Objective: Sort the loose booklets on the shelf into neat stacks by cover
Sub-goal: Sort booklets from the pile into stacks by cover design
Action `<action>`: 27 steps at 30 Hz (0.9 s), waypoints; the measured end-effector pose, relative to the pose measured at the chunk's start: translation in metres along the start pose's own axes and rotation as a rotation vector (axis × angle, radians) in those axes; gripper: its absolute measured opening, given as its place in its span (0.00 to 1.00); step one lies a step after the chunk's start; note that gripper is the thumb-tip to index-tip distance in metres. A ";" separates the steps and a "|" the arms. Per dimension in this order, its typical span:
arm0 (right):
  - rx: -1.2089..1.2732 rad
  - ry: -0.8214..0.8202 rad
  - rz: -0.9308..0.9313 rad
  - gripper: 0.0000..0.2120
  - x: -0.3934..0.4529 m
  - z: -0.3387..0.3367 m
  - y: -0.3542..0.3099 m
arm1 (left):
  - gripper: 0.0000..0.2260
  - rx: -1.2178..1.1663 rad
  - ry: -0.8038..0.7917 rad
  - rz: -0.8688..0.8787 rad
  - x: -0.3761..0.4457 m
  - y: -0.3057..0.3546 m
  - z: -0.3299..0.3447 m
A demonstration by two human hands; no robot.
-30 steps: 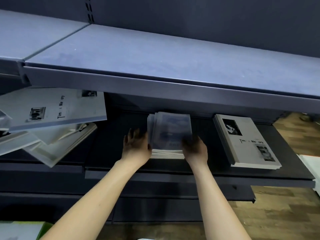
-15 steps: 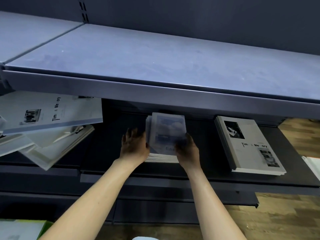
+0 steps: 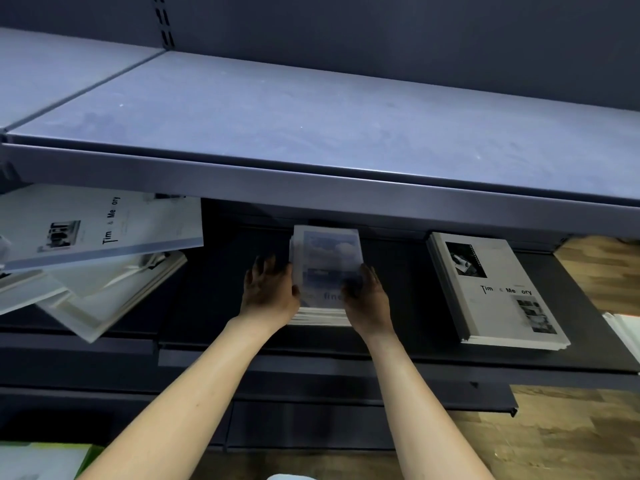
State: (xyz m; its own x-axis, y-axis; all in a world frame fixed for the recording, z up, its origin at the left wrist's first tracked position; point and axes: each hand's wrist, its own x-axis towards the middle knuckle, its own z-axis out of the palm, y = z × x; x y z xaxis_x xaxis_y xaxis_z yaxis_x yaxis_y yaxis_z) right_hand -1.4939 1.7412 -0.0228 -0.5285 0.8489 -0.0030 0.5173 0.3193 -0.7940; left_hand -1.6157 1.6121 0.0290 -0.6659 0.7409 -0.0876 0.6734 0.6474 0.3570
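We are squaring the sky-cover booklet stack [image 3: 325, 271] mid-shelf [image 3: 214, 292], left hand [image 3: 268, 292] and right hand [image 3: 369, 299] clamped on its sides. Next we are likely needing the loose Time & Memory booklets [image 3: 100, 230] at the shelf's left end moved onto the neat stack [image 3: 495, 289] at right.

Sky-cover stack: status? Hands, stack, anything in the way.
Left hand and right hand grip sky-cover stack by its sides. Stack sits on lower shelf, edges uneven. Nothing blocking; loose grey booklets left, tidy grey stack right.
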 end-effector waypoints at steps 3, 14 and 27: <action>-0.107 0.013 -0.015 0.23 -0.003 0.003 -0.002 | 0.22 0.009 -0.001 -0.001 -0.004 -0.001 -0.004; -0.152 -0.073 -0.153 0.28 -0.034 -0.020 -0.041 | 0.23 0.046 0.052 -0.004 -0.031 0.010 -0.018; -0.200 -0.236 -0.307 0.31 -0.078 0.002 -0.081 | 0.24 0.210 0.187 -0.232 -0.104 -0.032 -0.039</action>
State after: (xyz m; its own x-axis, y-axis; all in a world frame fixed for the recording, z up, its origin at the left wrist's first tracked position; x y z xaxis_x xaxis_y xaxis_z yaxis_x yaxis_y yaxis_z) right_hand -1.4960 1.6479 0.0404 -0.8052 0.5902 0.0575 0.4205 0.6366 -0.6464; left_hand -1.5808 1.5077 0.0631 -0.8427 0.5372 0.0345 0.5360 0.8313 0.1475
